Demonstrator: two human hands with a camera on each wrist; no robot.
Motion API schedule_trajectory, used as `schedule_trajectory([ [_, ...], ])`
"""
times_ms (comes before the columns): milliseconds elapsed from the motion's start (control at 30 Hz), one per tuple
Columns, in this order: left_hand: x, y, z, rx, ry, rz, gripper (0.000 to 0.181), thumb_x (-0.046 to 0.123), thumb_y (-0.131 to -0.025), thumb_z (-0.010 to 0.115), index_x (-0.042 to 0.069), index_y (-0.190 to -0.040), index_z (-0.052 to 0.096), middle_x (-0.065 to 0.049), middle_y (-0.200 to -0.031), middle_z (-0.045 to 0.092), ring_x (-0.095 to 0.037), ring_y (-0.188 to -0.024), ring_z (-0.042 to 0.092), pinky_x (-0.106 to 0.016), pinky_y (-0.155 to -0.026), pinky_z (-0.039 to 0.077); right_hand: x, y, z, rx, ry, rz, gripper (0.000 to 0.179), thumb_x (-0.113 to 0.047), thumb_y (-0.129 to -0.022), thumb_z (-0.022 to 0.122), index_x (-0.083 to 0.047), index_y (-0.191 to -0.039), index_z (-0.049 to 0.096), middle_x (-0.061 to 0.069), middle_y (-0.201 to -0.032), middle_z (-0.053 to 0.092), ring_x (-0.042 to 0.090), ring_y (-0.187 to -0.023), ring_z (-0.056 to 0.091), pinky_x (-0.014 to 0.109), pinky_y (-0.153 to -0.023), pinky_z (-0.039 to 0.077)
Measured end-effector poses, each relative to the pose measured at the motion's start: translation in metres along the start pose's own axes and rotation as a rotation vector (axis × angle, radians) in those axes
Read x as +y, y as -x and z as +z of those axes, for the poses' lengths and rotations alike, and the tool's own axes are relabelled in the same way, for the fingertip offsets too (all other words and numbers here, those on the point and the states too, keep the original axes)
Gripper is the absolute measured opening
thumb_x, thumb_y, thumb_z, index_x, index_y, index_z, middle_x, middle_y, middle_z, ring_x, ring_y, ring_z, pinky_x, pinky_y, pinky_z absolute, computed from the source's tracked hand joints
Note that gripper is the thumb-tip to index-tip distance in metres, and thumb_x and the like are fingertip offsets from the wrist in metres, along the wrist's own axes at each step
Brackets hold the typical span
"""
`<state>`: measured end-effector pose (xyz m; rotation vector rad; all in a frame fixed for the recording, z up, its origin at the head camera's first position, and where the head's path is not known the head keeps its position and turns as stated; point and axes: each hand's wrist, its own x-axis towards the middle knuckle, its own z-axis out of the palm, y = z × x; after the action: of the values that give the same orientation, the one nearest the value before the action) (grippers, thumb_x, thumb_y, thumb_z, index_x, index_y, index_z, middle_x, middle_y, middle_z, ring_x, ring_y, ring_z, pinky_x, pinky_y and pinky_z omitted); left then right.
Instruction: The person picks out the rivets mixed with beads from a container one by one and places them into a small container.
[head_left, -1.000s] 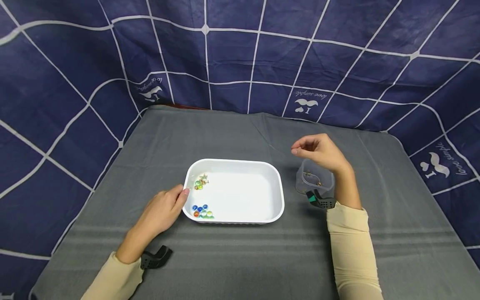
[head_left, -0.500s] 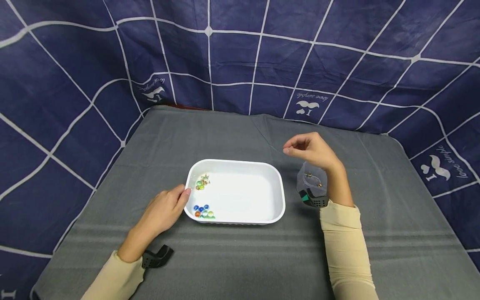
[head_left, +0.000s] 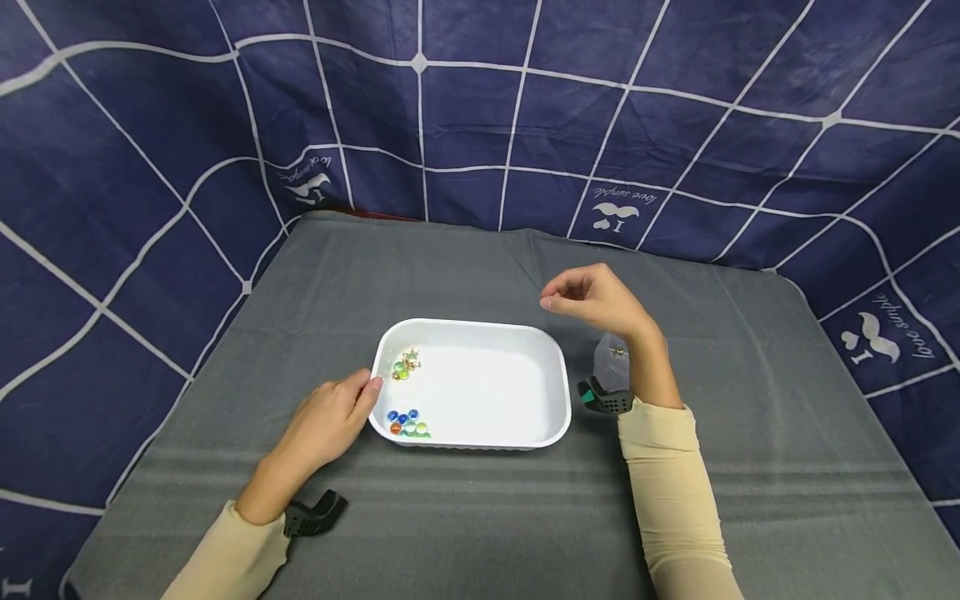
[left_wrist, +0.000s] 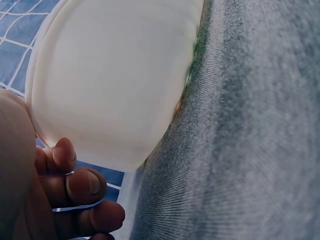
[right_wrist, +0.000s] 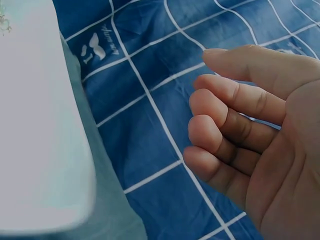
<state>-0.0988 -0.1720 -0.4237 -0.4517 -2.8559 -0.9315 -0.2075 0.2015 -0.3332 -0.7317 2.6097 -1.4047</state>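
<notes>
A white rectangular tray [head_left: 480, 383] sits mid-table in the head view. My left hand [head_left: 330, 421] grips its left end at the rim, and the left wrist view shows curled fingers [left_wrist: 87, 185] by the tray's underside. Small gold and green pieces [head_left: 406, 365] lie in the tray's upper left; several glass marbles [head_left: 402, 418], blue, orange and pale, lie in its lower left. My right hand [head_left: 600, 300] hovers beyond the tray's right end, fingers loosely bent. In the right wrist view nothing shows between thumb and fingertips.
A small translucent container [head_left: 611, 362] with a few gold bits stands right of the tray, partly hidden by the right forearm. Grey cloth [head_left: 465, 517] covers the table. A dark blue curtain [head_left: 480, 108] with white lines rises behind and at both sides.
My right hand has moved left, from above the translucent container toward the tray's right end. The left hand and the tray stay in place.
</notes>
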Motion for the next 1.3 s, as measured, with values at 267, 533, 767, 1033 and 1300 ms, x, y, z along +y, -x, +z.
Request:
schedule_trajectory([
  [267,-0.001,0.0,0.0,-0.005,0.009,-0.008,0.027,0.023,-0.105,0.048,0.011,-0.081,0.053,0.002,-0.06,0.038,-0.017,-0.055,0.04,-0.034,-0.049,0.03,-0.005,-0.011,0.015,-0.037,-0.015,-0.04,0.009,-0.009,-0.089,0.073,0.0,-0.092,0.073,0.009,-0.08,0.069,0.016,-0.066,0.059,0.024,-0.061,0.046],
  [533,-0.001,0.0,0.0,-0.004,0.01,-0.009,0.028,0.024,-0.105,0.048,0.011,-0.081,0.053,0.002,-0.06,0.038,-0.016,-0.054,0.04,-0.034,-0.049,0.03,-0.014,-0.021,0.027,-0.068,-0.017,-0.048,0.01,-0.009,-0.089,0.073,0.0,-0.093,0.074,0.011,-0.081,0.07,0.018,-0.066,0.056,0.025,-0.062,0.045],
  [767,-0.001,0.0,0.0,-0.011,0.009,-0.01,0.028,0.024,-0.105,0.048,0.011,-0.081,0.053,0.002,-0.06,0.038,-0.016,-0.054,0.039,-0.033,-0.049,0.029,-0.02,-0.03,0.036,-0.103,-0.011,-0.067,0.009,-0.009,-0.089,0.072,-0.001,-0.093,0.074,0.012,-0.082,0.071,0.017,-0.066,0.057,0.026,-0.062,0.046],
  [1033,-0.001,0.002,0.0,-0.004,0.014,-0.007,0.028,0.024,-0.105,0.048,0.011,-0.08,0.051,0.002,-0.06,0.037,-0.016,-0.053,0.039,-0.033,-0.048,0.029,-0.026,-0.04,0.045,-0.12,-0.003,-0.104,0.009,-0.009,-0.089,0.072,-0.002,-0.093,0.074,0.01,-0.082,0.071,0.015,-0.066,0.058,0.026,-0.063,0.047],
  [1300,-0.001,0.001,0.0,0.003,0.015,-0.002,0.028,0.023,-0.105,0.049,0.011,-0.08,0.051,0.002,-0.06,0.038,-0.016,-0.054,0.039,-0.033,-0.049,0.029,-0.03,-0.048,0.056,-0.151,-0.017,-0.094,0.01,-0.011,-0.09,0.072,-0.002,-0.094,0.074,0.01,-0.084,0.072,0.02,-0.068,0.058,0.027,-0.063,0.047],
])
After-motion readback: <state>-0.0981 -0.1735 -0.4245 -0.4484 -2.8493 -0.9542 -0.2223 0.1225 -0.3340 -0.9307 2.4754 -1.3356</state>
